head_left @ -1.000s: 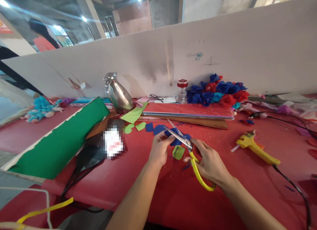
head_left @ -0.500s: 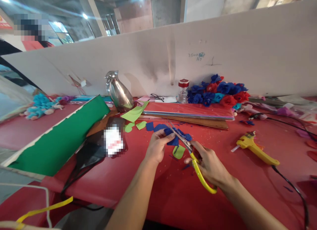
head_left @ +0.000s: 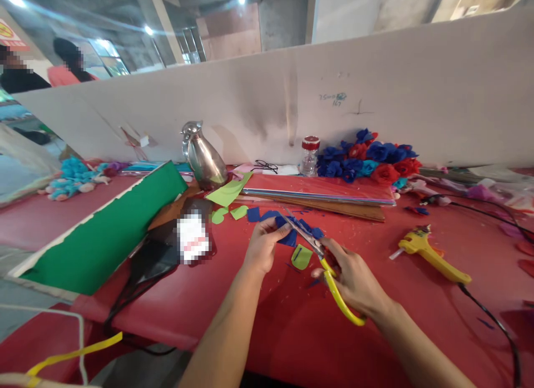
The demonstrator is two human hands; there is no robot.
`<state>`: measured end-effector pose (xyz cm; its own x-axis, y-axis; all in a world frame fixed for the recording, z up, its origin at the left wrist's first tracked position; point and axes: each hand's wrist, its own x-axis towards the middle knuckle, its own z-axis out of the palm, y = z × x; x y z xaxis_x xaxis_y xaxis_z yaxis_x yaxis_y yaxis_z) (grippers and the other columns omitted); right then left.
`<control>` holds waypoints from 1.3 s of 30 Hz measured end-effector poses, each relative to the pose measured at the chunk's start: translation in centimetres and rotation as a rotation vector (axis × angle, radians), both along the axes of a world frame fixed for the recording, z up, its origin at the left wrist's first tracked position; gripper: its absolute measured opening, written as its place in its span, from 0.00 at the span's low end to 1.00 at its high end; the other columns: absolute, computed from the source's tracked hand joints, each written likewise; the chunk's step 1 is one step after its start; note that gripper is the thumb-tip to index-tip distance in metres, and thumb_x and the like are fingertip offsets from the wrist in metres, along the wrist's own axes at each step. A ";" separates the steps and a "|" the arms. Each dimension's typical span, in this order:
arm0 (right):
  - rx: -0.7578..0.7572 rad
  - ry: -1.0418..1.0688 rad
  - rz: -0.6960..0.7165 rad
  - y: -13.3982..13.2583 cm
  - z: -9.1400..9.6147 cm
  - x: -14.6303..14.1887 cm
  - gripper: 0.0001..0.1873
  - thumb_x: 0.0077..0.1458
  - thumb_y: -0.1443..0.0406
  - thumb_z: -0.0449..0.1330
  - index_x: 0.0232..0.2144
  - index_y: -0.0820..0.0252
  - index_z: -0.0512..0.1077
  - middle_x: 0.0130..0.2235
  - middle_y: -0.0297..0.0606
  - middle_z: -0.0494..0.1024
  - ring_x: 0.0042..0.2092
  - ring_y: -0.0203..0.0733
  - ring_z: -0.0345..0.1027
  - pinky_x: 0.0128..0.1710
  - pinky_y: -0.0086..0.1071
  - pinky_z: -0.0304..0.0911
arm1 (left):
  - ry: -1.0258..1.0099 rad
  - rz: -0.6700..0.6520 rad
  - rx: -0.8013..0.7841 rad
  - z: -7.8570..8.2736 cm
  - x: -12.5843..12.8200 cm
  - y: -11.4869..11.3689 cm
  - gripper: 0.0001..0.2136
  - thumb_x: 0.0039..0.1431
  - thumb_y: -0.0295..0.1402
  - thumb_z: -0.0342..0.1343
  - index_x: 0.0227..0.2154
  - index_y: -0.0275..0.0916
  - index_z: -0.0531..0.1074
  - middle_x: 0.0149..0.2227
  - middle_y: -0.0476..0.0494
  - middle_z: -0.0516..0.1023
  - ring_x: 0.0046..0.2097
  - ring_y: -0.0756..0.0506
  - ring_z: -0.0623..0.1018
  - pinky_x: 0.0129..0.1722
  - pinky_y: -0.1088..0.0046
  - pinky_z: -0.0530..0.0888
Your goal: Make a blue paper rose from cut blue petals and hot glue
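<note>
While the left hand (head_left: 262, 249) pinches blue paper (head_left: 287, 239) over the desk (head_left: 292, 332) | right hand (head_left: 352, 276) grips scissors (head_left: 324, 260), handles (head_left: 342, 303) at paper's five o'clock | risk: blades (head_left: 303, 234) near left thumb (head_left: 283, 232); paper slipping could skew cut, nick skin

Hands (head_left: 263, 246) two; scissors (head_left: 335, 294) one; glue gun (head_left: 434, 258) one; metal jug (head_left: 205, 161) one; lidded jar (head_left: 309, 157) one.

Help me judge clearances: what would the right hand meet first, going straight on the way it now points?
Beyond the scissors in its grip, the right hand would probably meet the blue paper pinched in the left hand; the scissors overlap it in view, though depth is unclear.
</note>
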<state>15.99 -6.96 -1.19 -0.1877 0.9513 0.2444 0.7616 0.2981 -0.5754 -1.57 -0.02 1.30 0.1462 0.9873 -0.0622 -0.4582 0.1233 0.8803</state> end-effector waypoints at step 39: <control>-0.035 -0.057 0.066 0.3 0.3 2.1 0.19 0.50 0.57 0.58 0.44 0.59 0.67 0.33 0.40 0.76 0.30 0.42 0.70 0.30 0.34 0.64 | 0.274 -0.226 0.190 0.2 -1.1 0.5 0.04 0.38 0.27 0.66 0.22 0.37 0.79 0.26 0.45 0.79 0.31 0.48 0.74 0.38 0.72 0.68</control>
